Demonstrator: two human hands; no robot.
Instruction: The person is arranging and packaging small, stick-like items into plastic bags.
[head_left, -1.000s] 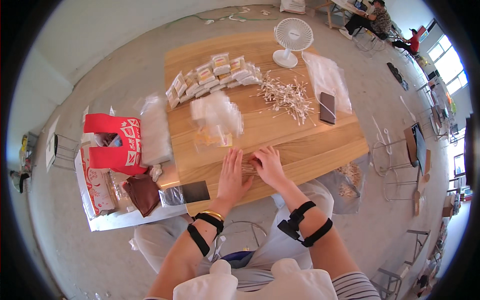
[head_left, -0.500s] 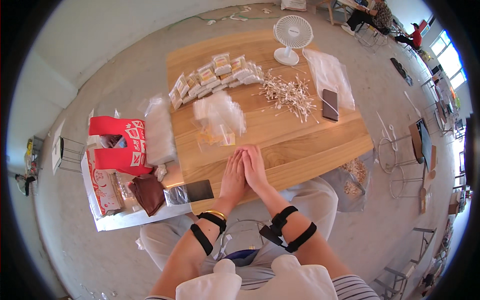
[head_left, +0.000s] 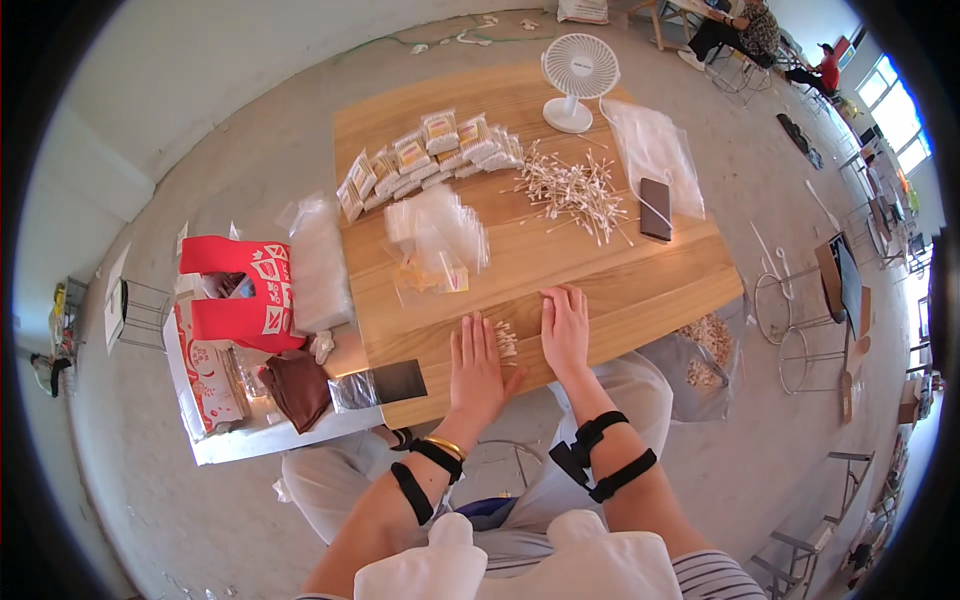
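Observation:
Between my two hands a small bundle of cotton swabs (head_left: 506, 343) lies on the wooden table (head_left: 640, 300) near its front edge. My left hand (head_left: 477, 365) rests palm down against the left side of the bundle, fingers stretched out. To the right, a short gap away from the swabs, my right hand (head_left: 566, 332) lies with extended fingers on the wood, holding nothing. Farther back are a loose heap of cotton swabs (head_left: 575, 190), a stack of clear plastic bags (head_left: 437, 228), and rows of filled swab packets (head_left: 412, 152).
A white fan (head_left: 580, 75) stands at the back right, near a clear plastic sheet (head_left: 655, 145) and a dark flat case (head_left: 655, 208). On the left are a red bag (head_left: 240, 290) and a brown pouch (head_left: 296, 388). A bag of swabs (head_left: 700, 375) sits below the right edge.
My hands, pressed together before, have moved apart. The right one went right and the left one stayed nearer the middle, uncovering the bundle of cotton swabs between them.

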